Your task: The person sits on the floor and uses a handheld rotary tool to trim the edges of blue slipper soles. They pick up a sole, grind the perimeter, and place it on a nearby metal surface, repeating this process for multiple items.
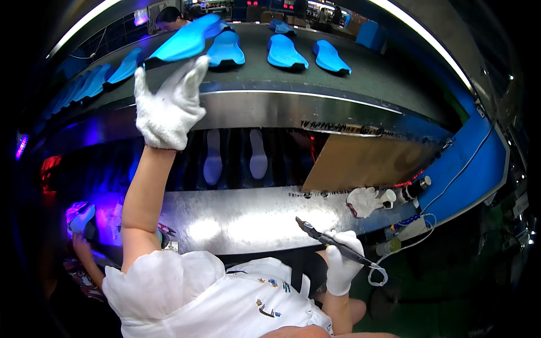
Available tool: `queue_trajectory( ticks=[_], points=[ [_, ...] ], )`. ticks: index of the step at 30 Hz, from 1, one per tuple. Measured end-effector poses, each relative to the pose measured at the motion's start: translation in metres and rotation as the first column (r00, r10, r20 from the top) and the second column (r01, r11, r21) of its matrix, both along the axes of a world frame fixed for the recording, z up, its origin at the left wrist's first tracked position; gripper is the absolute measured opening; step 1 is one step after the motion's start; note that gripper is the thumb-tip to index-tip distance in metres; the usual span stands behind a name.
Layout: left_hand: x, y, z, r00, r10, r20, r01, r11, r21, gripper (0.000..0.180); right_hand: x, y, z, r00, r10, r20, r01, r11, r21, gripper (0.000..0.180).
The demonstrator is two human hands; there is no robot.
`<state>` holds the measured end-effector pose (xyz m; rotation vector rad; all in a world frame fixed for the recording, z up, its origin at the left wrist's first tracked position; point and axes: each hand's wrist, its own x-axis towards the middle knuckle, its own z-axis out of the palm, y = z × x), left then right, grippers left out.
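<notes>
My left hand, in a white glove, is stretched up to the conveyor with thumb and fingers spread. Just beyond its fingertips a blue sole-shaped piece lies tilted, looking larger than those around it. Whether the fingertips touch its edge, I cannot tell. More blue sole-shaped pieces with dark ends rest on the conveyor, several of them in a row at the left. My right hand, also gloved, is closed around a slim black corded tool with a tapered dark tip, held low at the right above my lap.
The conveyor has a metal front edge. Beneath it are two pale soles, a cardboard sheet and a metal shelf. A loose white glove lies on the shelf. At the left, another person's hand touches a purple-lit shoe.
</notes>
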<state>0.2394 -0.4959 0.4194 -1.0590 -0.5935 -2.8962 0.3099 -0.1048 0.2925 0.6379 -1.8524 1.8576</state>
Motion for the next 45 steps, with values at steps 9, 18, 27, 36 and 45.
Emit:
queue_trajectory(
  ticks=[9, 18, 27, 36, 45],
  points=[
    [0.007, -0.081, 0.034, -0.293, 0.305, -0.906, -0.129, -0.952, -0.279, 0.068, -0.003, 0.0, -0.011, 0.982, -0.047, 0.182, 0.067, 0.993, -0.1, 0.02],
    [0.003, -0.151, 0.036, -0.306, 0.329, -0.893, -0.052, -0.943, -0.329, 0.042, -0.002, 0.001, -0.015, 0.976, 0.007, 0.216, 0.01, 0.997, -0.075, 0.021],
    [0.022, -0.224, 0.046, -0.18, 0.197, -0.964, 0.207, -0.95, -0.233, 0.021, 0.002, -0.008, -0.019, 0.984, -0.016, 0.179, 0.01, 0.999, 0.038, 0.023],
    [0.012, 0.045, -0.008, -0.376, 0.735, -0.564, -0.864, -0.498, -0.075, 0.017, -0.009, 0.041, -0.042, 0.88, -0.25, 0.405, 0.34, 0.925, -0.168, 0.02],
    [0.02, 0.198, -0.213, 0.343, 0.134, -0.93, -0.933, 0.163, -0.321, 0.028, -0.023, 0.071, -0.06, 0.795, -0.348, 0.497, 0.524, 0.806, -0.274, 0.024]
  ],
)
